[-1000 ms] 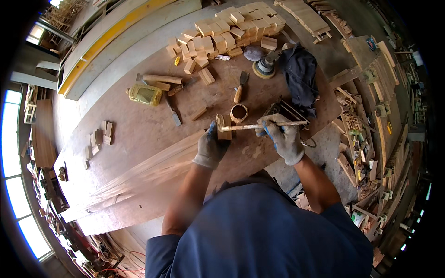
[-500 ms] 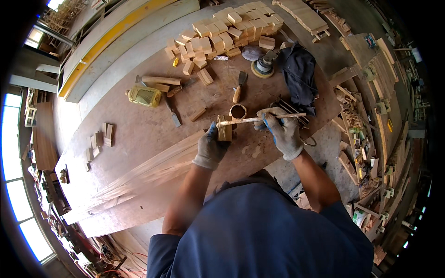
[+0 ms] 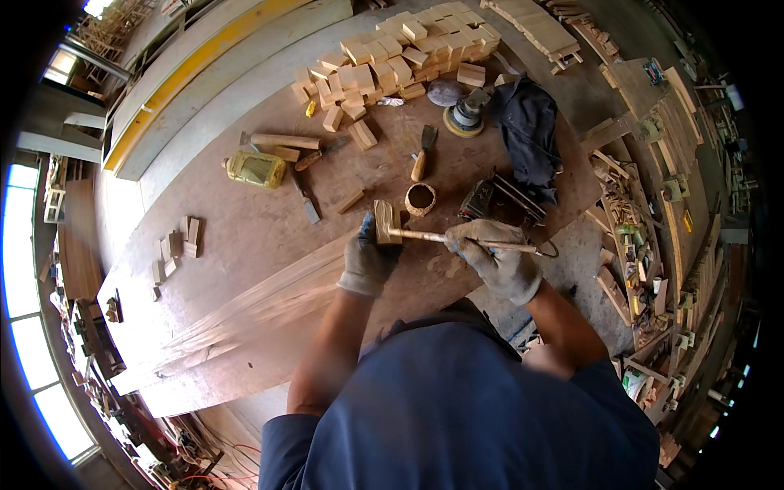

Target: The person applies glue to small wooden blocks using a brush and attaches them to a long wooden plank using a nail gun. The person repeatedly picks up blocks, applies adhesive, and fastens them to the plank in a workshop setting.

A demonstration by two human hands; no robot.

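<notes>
My left hand (image 3: pixel 367 263), in a grey work glove with blue fingertips, is closed around a small wooden block (image 3: pixel 385 222). In my gloved right hand (image 3: pixel 500 261) is a thin, pale, stained stick (image 3: pixel 420 236). Its left end touches the lower right part of the block, and its other end sticks out to the right past my hand. Just beyond the block stands a small round cup (image 3: pixel 410 209) with a crusted rim and a dark inside. A scraper (image 3: pixel 419 165) with a wooden handle lies farther back.
Several wooden blocks (image 3: pixel 384 75) are heaped at the back of the brown table (image 3: pixel 237 220). A sander (image 3: pixel 464 118) and dark cloth (image 3: pixel 523 122) lie back right. A yellowish bottle (image 3: pixel 255 169) and a chisel (image 3: pixel 306 204) are at left. Long boards (image 3: pixel 269 298) lie near my left arm.
My right hand has moved down and slightly right, drawing the stick toward me and tilting it. The block in my left hand has shifted slightly left and turned.
</notes>
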